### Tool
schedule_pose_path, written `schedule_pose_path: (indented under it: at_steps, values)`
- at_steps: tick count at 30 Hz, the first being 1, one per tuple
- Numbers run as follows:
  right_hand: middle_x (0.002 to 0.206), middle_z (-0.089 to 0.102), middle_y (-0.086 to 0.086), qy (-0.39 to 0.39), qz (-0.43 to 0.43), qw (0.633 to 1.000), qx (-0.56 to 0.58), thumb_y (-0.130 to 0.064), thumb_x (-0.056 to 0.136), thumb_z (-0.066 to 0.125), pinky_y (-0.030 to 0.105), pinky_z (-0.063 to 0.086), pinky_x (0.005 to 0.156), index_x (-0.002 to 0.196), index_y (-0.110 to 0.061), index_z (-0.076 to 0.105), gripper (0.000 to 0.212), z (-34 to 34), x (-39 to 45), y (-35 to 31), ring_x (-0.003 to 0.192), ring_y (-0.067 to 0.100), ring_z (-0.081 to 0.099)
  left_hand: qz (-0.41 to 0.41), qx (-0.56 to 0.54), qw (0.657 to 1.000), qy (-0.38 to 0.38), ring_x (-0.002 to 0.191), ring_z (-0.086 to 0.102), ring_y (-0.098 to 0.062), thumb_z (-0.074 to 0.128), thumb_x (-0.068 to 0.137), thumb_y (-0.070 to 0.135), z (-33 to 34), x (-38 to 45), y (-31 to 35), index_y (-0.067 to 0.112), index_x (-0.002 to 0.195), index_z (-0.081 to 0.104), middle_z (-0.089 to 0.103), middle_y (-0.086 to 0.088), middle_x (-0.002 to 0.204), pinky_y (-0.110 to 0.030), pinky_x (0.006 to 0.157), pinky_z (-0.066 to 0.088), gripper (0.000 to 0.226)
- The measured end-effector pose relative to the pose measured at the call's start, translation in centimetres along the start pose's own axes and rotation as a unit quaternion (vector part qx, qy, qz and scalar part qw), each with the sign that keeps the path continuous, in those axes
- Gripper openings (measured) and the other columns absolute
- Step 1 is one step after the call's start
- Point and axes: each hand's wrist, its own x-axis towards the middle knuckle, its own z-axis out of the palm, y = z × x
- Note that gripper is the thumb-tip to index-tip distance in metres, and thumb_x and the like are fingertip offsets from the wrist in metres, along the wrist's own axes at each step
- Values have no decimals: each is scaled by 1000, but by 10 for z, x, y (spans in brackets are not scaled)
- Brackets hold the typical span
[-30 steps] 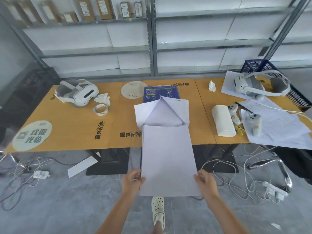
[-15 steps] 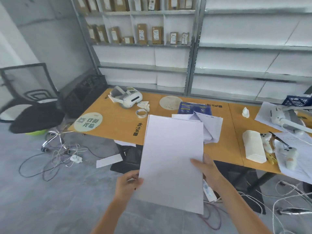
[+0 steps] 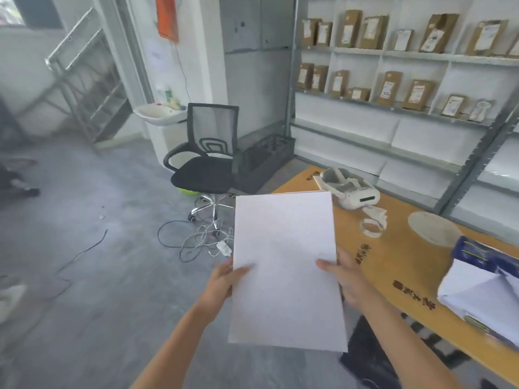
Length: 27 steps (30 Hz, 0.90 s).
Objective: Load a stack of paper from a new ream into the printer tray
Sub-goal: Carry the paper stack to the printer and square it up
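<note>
I hold a white stack of paper [image 3: 285, 268] flat in front of me, above the floor and the table's left end. My left hand [image 3: 224, 279] grips its left edge, thumb on top. My right hand [image 3: 344, 276] grips the right edge the same way. The opened ream [image 3: 486, 293], with its blue wrapper folded back over white sheets, lies on the orange table [image 3: 404, 265] at the far right. No printer or tray is in view.
A black mesh office chair [image 3: 206, 161] stands ahead on the grey floor, with tangled white cables [image 3: 205, 240] in front of it. A white headset [image 3: 351, 189] and a tape roll [image 3: 370, 227] lie on the table. Metal shelves [image 3: 393, 88] line the right wall.
My view has swung to the left, away from the table toward the chair and open floor. The paper stack has come off the ream and travels with both hands.
</note>
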Motion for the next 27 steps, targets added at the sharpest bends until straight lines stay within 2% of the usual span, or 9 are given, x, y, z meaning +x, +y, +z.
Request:
schedule_pose_path:
  at_steps: [4,8,12,14,16,18,21,24,27]
  values:
    - [107,72,5,-69,10,997,-15,5,83,60,27,57,68,112,-12,60,34,100,54,6,91,20,71,34,-61,991,110,95,66,-34,65,82,19,-87,17,28,2,112,63,68,-21,111,-50,87,51,34]
    - [107,71,6,-127,34,991,-27,5,83,59,27,58,66,112,-11,60,34,192,102,19,87,18,71,58,-55,976,204,78,68,-25,65,84,15,-173,10,40,0,109,61,70,-16,100,-37,71,57,30]
    - [97,73,4,-196,54,978,-55,9,83,55,27,58,66,112,-10,59,35,287,143,36,80,17,71,77,-75,951,289,77,70,-23,61,87,12,-250,-13,41,8,102,65,74,-8,93,-38,70,58,17]
    - [97,71,4,-234,56,968,-68,11,82,55,27,57,69,115,-9,58,38,336,162,42,80,17,70,85,-87,934,336,78,71,-22,62,87,12,-287,-24,39,10,100,65,74,-8,94,-37,69,59,14]
    - [101,70,5,-279,55,955,-80,10,80,57,30,56,76,113,-13,59,40,386,179,49,84,16,69,89,-97,913,385,83,70,-26,65,85,15,-323,-36,38,11,100,65,73,-13,99,-43,75,57,16]
    - [109,70,7,-327,50,939,-93,7,78,59,40,52,89,108,-20,62,40,435,192,56,97,22,67,87,-107,894,426,90,67,-32,67,80,21,-357,-48,37,13,100,65,71,-18,106,-52,83,53,22]
    - [120,66,11,-384,49,916,-107,-3,73,64,48,45,101,117,-13,59,46,508,214,70,113,29,61,86,-112,861,489,90,67,-37,68,77,23,-411,-61,41,11,98,65,69,-23,107,-58,83,51,25]
    - [120,66,12,-440,58,889,-110,-6,70,65,47,46,99,120,-9,57,51,587,240,82,112,29,61,102,-106,826,543,92,67,-40,67,83,20,-464,-69,51,8,100,64,70,-21,105,-58,84,53,21]
    - [118,66,11,-495,55,856,-139,4,82,60,42,48,96,116,-11,58,37,669,265,91,107,26,63,113,-118,777,608,81,70,-28,64,85,17,-515,-77,64,13,96,64,72,-15,97,-53,82,56,11]
